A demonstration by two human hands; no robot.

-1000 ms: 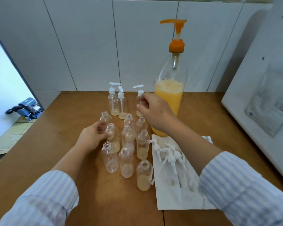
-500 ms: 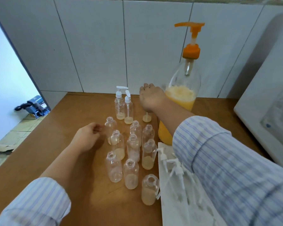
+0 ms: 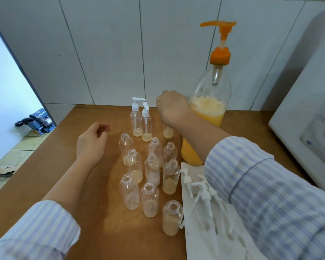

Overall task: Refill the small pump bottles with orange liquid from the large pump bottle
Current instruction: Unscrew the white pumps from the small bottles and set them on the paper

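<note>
Tipping is looking like the main risk: open small bottles (image 3: 152,169) are crowding just below the right hand (image 3: 172,109), whose sleeve could sweep them. That hand is curling over a small bottle (image 3: 168,131) beside the large pump bottle (image 3: 208,117); whether it is gripping, I cannot tell. Left hand (image 3: 91,142) is hovering loosely curled, holding nothing, over the bench (image 3: 45,177).

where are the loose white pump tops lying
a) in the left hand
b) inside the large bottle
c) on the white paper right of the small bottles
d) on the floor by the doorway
c: the loose pump tops lie on the white paper, right of the open small bottles.
</note>
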